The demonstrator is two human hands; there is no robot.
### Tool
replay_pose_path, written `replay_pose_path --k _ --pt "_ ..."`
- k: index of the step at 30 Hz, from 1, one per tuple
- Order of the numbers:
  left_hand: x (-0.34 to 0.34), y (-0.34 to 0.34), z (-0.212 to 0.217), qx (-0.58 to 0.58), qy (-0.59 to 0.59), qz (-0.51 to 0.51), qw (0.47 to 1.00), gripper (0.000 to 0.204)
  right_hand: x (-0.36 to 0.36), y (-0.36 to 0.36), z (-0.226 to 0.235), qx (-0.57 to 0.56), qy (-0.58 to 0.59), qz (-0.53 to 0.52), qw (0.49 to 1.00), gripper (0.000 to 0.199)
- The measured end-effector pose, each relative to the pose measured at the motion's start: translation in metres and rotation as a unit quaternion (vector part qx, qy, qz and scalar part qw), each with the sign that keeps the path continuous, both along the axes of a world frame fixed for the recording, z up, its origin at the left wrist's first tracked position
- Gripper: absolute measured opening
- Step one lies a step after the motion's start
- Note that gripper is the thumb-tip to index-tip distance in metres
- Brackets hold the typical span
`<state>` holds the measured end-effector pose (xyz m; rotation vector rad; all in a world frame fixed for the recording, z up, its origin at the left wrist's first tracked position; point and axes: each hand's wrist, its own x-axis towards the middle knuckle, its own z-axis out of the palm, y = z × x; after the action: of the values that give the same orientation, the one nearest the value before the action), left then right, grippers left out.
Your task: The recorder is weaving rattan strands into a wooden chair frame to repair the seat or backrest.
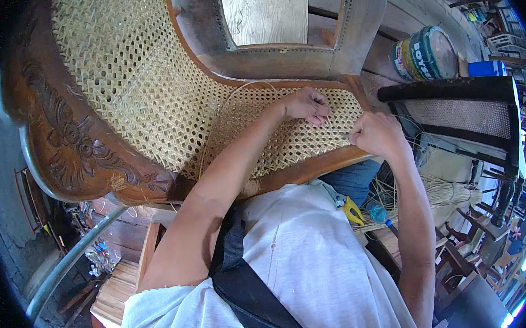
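A carved wooden chair frame point(312, 162) holds a panel of woven cane point(260, 127) in front of me. My left hand point(308, 106) is over the panel, its fingers closed in a pinch on a thin cane strand point(233, 91). That loose strand loops above the weave, from the left side up toward the hand. My right hand point(380, 133) is closed at the panel's right end, beside the frame corner. Something thin and dark seems to stick out from its fingers toward the weave; I cannot make out what it is.
A larger cane panel point(128, 64) curves away on the left. At the right stand a paint bucket point(424, 54) and a dark chair with a cane panel point(464, 113). Near my lap are yellow-handled pliers or shears point(352, 212), a plastic bottle point(377, 213) and cane bundles point(442, 195).
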<state>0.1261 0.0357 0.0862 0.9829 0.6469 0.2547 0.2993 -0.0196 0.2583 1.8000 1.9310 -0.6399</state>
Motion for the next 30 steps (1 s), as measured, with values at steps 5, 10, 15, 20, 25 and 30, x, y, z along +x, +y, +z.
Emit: replay_pose_path --k 5,10,15,20,25,30 --pt "0.001 0.000 0.011 -0.008 0.012 0.004 1.000 0.020 -0.008 0.015 0.030 -0.086 0.000 -0.028 0.996 0.021" --pt "0.004 0.002 0.000 0.012 0.009 -0.016 1.000 0.018 -0.026 0.018 0.012 -0.101 -0.029 -0.014 0.994 0.021" --pt "0.020 0.003 0.000 0.231 0.044 -0.117 0.965 0.015 -0.012 -0.006 -0.015 -0.024 -0.004 0.006 1.000 0.020" --pt "0.018 0.000 0.004 0.298 -0.018 -0.119 0.947 0.015 -0.009 -0.011 0.017 -0.041 0.003 -0.035 0.999 0.021" --pt "0.011 -0.005 -0.009 0.217 0.037 -0.033 0.975 0.014 0.012 -0.018 -0.001 -0.031 0.054 -0.161 0.985 0.028" --pt "0.009 -0.009 0.012 0.271 0.082 -0.078 0.956 0.017 -0.013 -0.028 -0.055 0.090 0.123 -0.150 0.977 0.029"
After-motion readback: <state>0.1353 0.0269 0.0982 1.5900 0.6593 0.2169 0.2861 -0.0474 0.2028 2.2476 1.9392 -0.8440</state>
